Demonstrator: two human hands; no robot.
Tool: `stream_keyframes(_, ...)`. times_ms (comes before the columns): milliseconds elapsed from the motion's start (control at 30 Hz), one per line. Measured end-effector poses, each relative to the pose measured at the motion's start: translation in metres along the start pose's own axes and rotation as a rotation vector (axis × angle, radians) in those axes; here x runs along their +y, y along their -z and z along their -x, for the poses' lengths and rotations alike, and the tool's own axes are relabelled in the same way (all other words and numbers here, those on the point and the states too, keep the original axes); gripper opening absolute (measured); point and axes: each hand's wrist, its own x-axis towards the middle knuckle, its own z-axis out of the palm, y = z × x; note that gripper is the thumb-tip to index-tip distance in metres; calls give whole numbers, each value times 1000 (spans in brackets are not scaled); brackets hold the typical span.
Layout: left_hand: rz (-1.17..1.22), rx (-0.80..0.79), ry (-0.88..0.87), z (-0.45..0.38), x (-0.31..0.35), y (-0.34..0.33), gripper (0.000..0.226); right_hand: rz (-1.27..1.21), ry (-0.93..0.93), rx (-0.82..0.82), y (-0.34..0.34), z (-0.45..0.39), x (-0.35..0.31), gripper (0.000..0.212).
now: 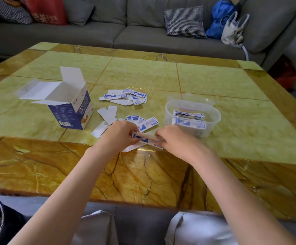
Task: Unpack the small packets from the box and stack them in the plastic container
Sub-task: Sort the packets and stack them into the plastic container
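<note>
With the box (69,110) emptied and some packets stacked in the plastic container (212,119), a few packets (146,137) are gripped between the left hand (120,133) and right hand (173,138) near the table's (143,71) front edge, while loose packets (126,97) remain uncollected.

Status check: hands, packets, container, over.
Left hand and right hand both grip a bundle of packets at table edge. Container partly stacked. Loose packets remain beyond; box open. Path clear.

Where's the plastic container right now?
In the head view, the container sits on the table to the right, just beyond the right hand, with packets already stacked inside.
</note>
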Motion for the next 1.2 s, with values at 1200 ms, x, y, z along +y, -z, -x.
stream_keyframes(1200,407,431,34,-46,94,-3,16,-302,-325,824,50,12,75,9)
